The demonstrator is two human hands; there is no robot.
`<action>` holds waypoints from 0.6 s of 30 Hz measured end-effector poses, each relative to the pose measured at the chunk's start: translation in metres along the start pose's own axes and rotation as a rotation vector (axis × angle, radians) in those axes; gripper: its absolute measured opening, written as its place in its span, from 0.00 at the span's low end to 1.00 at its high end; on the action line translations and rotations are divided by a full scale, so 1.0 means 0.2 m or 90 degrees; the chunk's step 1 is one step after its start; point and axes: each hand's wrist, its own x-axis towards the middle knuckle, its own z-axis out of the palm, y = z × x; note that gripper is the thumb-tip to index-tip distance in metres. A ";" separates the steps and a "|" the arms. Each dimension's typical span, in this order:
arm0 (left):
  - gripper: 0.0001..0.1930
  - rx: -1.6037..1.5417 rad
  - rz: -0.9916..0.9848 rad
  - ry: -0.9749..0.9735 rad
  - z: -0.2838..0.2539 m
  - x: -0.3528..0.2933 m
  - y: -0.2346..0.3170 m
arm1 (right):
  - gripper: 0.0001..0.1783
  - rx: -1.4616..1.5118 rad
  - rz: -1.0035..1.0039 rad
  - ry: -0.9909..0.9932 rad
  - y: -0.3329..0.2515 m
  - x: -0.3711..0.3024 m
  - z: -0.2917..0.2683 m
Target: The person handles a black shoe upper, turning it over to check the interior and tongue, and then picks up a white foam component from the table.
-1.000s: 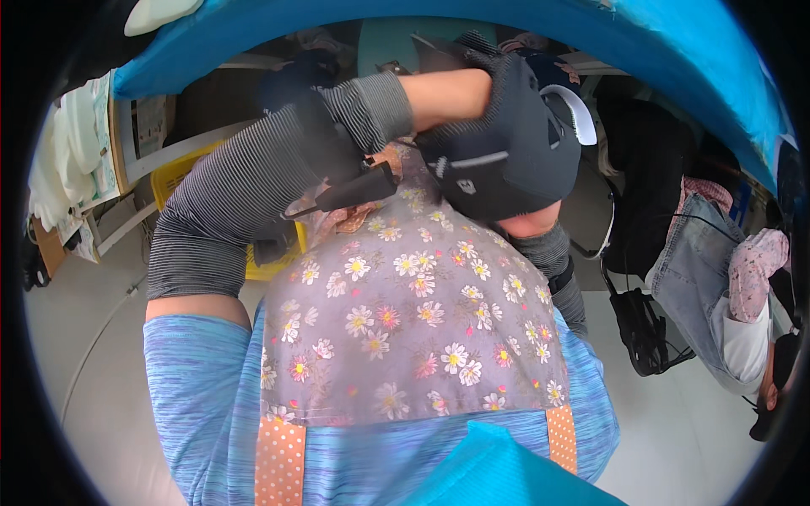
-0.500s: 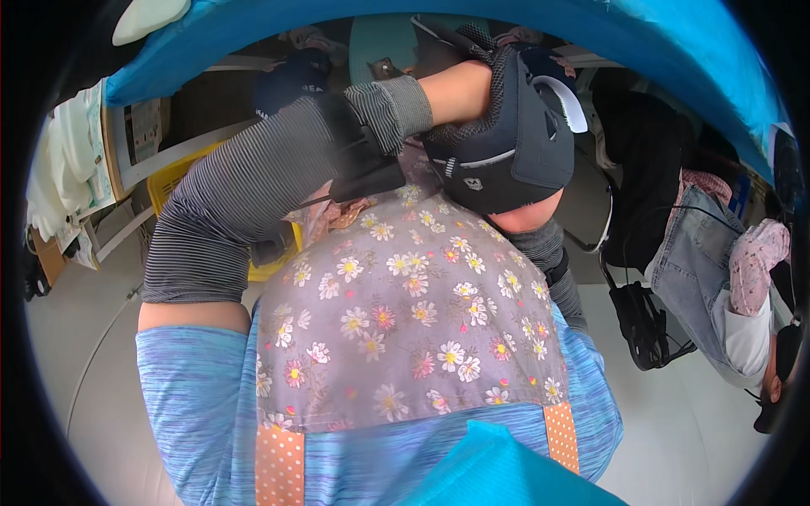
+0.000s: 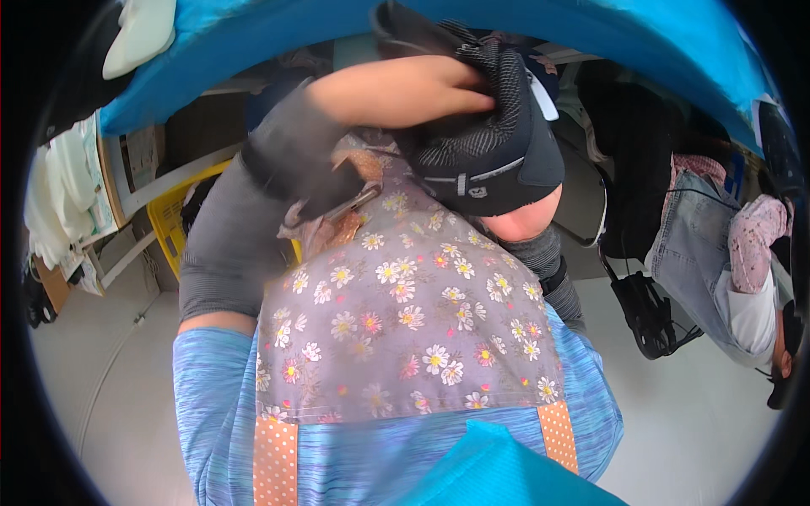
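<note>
A black fabric bag (image 3: 527,160) with ribbed mesh, a grey zip line and a white tag is held up in front of my chest. My left hand (image 3: 413,88) reaches across from the left to its mesh opening. The thumb lies along the mesh edge, and the other fingertips are partly hidden in the dark folds. Beneath the bag's lower right side, my right hand (image 3: 527,219) holds it from below; its fingers are hidden behind the fabric. A blurred black flap (image 3: 409,29) rises at the bag's upper left.
A blue cover (image 3: 278,42) curves across the top. At the left are a yellow crate (image 3: 169,223) and white cloths (image 3: 63,198) by a frame. Another person in jeans (image 3: 696,240) sits at the right, beside a black bag-like thing (image 3: 641,312). A cable lies on the floor at left.
My left hand has drawn back leftward from deep inside the bag to its opening, and its forearm is blurred. The bag has tilted and shifted slightly left. My right hand stays beneath.
</note>
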 end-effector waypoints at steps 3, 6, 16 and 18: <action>0.10 0.198 0.056 0.232 0.08 -0.10 0.08 | 0.30 -0.053 -0.028 -0.016 -0.01 0.02 0.01; 0.08 0.391 0.143 0.497 0.12 -0.15 0.11 | 0.30 -0.548 -0.211 -0.077 -0.03 0.04 0.03; 0.23 0.045 -0.076 0.213 0.21 -0.20 0.06 | 0.29 -0.041 -0.145 0.017 0.06 0.03 -0.03; 0.24 -0.110 -0.090 0.165 0.22 -0.19 0.03 | 0.27 -0.083 -0.191 0.064 0.08 0.04 -0.06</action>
